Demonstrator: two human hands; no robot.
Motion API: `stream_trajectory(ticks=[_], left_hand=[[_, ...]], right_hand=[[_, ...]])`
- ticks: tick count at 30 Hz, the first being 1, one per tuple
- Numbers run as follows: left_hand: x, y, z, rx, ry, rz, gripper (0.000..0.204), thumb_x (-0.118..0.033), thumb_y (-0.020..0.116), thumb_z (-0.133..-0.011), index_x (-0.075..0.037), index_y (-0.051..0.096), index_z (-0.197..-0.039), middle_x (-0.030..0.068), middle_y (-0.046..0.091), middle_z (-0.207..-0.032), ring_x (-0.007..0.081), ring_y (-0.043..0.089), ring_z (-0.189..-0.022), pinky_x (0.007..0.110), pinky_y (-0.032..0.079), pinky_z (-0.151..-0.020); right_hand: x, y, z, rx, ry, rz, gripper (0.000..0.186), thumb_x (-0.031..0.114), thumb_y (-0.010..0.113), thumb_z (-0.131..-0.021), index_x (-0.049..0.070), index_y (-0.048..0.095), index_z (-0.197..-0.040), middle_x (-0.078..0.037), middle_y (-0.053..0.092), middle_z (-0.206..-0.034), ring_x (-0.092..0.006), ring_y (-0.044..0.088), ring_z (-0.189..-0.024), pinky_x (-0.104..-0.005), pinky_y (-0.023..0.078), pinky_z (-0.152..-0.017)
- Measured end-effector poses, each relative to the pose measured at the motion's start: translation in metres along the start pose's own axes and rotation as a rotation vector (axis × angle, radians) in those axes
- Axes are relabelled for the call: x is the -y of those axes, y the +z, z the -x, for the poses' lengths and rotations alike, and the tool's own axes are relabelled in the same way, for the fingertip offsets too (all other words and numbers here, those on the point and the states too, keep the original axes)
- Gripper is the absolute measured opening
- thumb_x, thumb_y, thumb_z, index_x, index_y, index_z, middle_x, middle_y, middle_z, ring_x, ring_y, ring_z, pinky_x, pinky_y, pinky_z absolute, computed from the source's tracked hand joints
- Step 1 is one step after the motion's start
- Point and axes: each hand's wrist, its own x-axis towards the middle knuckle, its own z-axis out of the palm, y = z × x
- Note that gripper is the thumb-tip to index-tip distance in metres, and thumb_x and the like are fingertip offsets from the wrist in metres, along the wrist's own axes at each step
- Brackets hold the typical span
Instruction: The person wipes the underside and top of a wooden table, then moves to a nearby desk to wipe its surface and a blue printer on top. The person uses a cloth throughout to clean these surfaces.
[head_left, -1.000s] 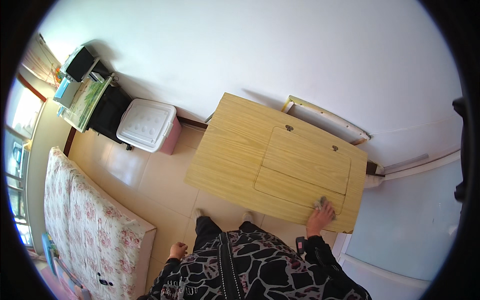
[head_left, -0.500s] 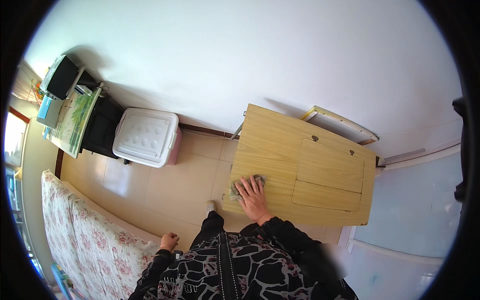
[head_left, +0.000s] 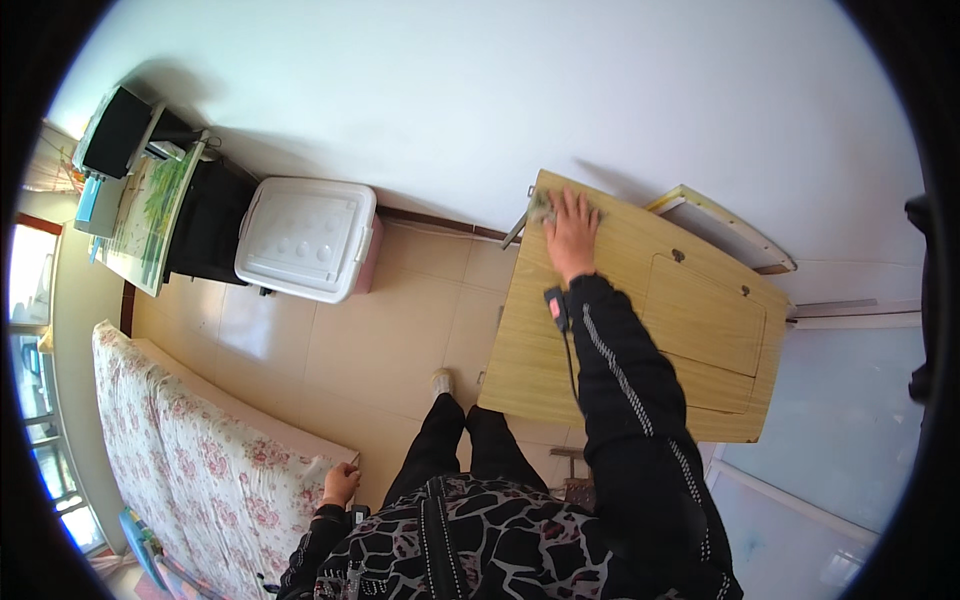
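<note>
A wooden table (head_left: 540,330) with a light wood-grain top stands in front of me to the right. My right hand (head_left: 573,238) reaches to its far left corner, fingers spread over a grey-green cloth (head_left: 544,208) and pressing it on the tabletop. The hand covers part of the cloth. Low on the left, beside the flowered cover, hangs my left hand (head_left: 341,484), its fingers curled in with nothing visible in them.
A white-lidded storage box (head_left: 300,238) stands by the wall. Left of it is a desk (head_left: 160,215) carrying a dark-screened device (head_left: 118,130). A flower-patterned bed cover (head_left: 200,440) lies near left. Behind the table, a pale frame (head_left: 725,232) leans on the wall.
My right hand has moved away from me with the cloth, from the table's near left part to its far left corner. The left hand still hangs with curled fingers. The view has shifted.
</note>
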Motion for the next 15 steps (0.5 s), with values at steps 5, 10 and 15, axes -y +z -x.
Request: stream_trajectory(ticks=[5,10,15], left_hand=[[0.036,0.011,0.033,0.046,-0.149,-0.047,0.028,-0.02,0.067,-0.084,0.001,0.069,-0.102,0.0147,0.073,-0.085,0.0229,0.073,-0.072,0.035,0.057,-0.07],[0.012,0.019,0.009,0.204,-0.115,0.003,0.03,-0.022,0.068,-0.084,0.003,0.069,-0.102,0.0161,0.073,-0.086,0.0226,0.073,-0.07,0.035,0.057,-0.067],[-0.046,0.004,-0.031,0.083,0.112,-0.029,0.029,-0.021,0.066,-0.086,0.004,0.068,-0.102,0.0159,0.073,-0.086,0.0226,0.072,-0.073,0.036,0.057,-0.068]], right_hand=[[0.005,0.01,-0.011,-0.076,-0.011,0.008,0.051,0.03,0.056,-0.094,0.019,0.047,-0.143,-0.008,0.038,-0.153,-0.038,0.03,-0.142,-0.0577,0.021,-0.116],[0.031,-0.028,0.109,0.019,-0.206,-0.131,0.06,0.022,0.063,-0.09,0.019,0.044,-0.146,-0.011,0.034,-0.155,-0.0409,0.026,-0.143,-0.0589,0.02,-0.116],[0.064,-0.088,0.26,0.283,-0.209,-0.237,0.061,0.019,0.064,-0.087,0.021,0.046,-0.145,-0.008,0.034,-0.155,-0.0387,0.024,-0.146,-0.0604,0.018,-0.117]])
